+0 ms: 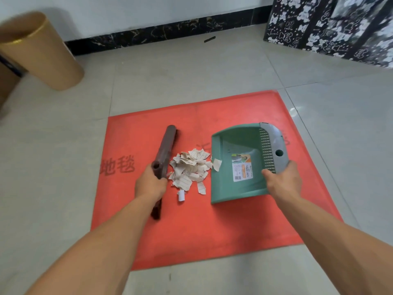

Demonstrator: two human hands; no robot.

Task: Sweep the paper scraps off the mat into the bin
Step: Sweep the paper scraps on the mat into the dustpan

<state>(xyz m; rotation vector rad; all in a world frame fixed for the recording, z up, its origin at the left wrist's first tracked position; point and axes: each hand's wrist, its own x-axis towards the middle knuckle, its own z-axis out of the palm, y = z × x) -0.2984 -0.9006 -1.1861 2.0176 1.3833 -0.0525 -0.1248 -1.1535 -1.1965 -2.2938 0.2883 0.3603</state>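
Your two forearms reach in from the bottom edge over the red mat (191, 231), which lies flat on the pale tiled floor (63, 167). Your left hand (150, 184) is closed round the brown brush (164, 150), fingers curled over its near half, with the brush lying along the mat and pointing away from you. Your right hand (284, 179) grips the grey back rim of the green dustpan (240, 162), thumb laid on the inside by the comb teeth and the fingers wrapped behind; the pan's open lip faces left. The paper scraps (189, 169) lie heaped on the mat between your hands, just right of the brush and of your left knuckles, touching or nearly touching the brush. One scrap (217, 165) rests right at the pan's lip, and a small curled white piece (181, 195) sits on the near side of the heap, closest to you. Further off, the bin (42, 54) stands on the floor at the far left, off the mat and well apart from the scraps, blurred in this view. A black skirting board (148, 37) runs along the wall behind, and a black-and-white patterned cloth (319, 28) fills the far right corner.
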